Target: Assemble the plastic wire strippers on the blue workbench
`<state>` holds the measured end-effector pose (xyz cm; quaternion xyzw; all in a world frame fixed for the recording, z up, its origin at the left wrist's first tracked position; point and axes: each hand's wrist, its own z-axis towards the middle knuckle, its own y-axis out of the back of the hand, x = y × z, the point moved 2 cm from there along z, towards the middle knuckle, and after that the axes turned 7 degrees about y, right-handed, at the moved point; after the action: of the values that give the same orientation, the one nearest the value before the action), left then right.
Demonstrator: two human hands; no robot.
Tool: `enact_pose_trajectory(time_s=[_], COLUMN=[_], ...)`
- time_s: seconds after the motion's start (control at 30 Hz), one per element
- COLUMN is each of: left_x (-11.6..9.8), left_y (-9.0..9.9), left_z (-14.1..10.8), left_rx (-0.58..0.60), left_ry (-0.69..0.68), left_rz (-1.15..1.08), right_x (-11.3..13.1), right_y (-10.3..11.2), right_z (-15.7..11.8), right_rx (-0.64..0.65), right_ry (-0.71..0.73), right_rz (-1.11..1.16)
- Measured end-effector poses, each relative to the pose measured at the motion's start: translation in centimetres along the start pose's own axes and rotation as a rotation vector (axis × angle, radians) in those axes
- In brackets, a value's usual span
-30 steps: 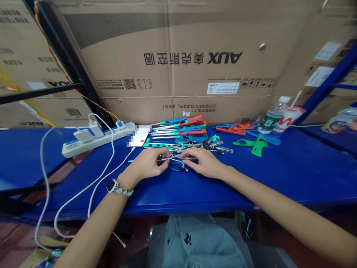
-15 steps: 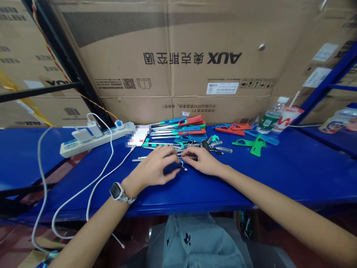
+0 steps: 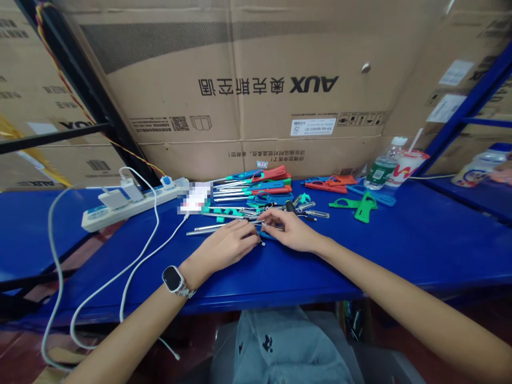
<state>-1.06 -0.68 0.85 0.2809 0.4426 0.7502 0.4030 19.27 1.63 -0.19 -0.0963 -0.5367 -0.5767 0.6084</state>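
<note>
At the middle of the blue table, my left hand [image 3: 226,245] is closed, thumb and fingers pressed together. A small white-tipped piece [image 3: 263,244] shows just past its fingertips; what they pinch is too small to name. Close by on the right, my right hand [image 3: 292,230] is closed in a pinch on something mostly hidden, with a bit of blue under the fingers. Thin metal tubes [image 3: 200,231] lie beside and behind my left hand. Behind both hands, long-nosed lighters [image 3: 272,175] with red, blue and green handles lie in a pile. Clear and metallic lighter parts [image 3: 318,214] lie beyond my right hand.
A white power strip [image 3: 140,209] with plugs and cables stands at left, near a pixelated card-like item [image 3: 194,197]. Loose green [image 3: 365,207] and red handle pieces [image 3: 326,187] lie at right. A water bottle [image 3: 384,168] and paper cup [image 3: 408,169] stand behind, before a large carton [image 3: 264,48].
My left thumb and fingers, apart before, have closed together beside the right hand. My right hand stays pinched in nearly the same place. The whole view has shifted slightly.
</note>
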Motion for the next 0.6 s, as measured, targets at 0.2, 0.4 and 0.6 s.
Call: enact_pose_trajectory(time_s=[0.2,0.4,0.6], left_x=[0.1,1.6,2.1], left_y=[0.7,0.6,0.5], left_z=[0.0,0.3,0.9], left_rx=[-0.029,0.002,0.020], left_ry=[0.045,0.247,0.239], left_rz=[-0.155,-0.350,-0.353], right_x=[0.6,0.4,-1.1], right_y=[0.2,-0.1,0.0], right_z=[-0.6,-0.6,-0.2], right_rx=[0.006,-0.007,-0.068], right_ry=[0.013,0.012,-0.058], right_rz=[0.008,-0.022,0.154])
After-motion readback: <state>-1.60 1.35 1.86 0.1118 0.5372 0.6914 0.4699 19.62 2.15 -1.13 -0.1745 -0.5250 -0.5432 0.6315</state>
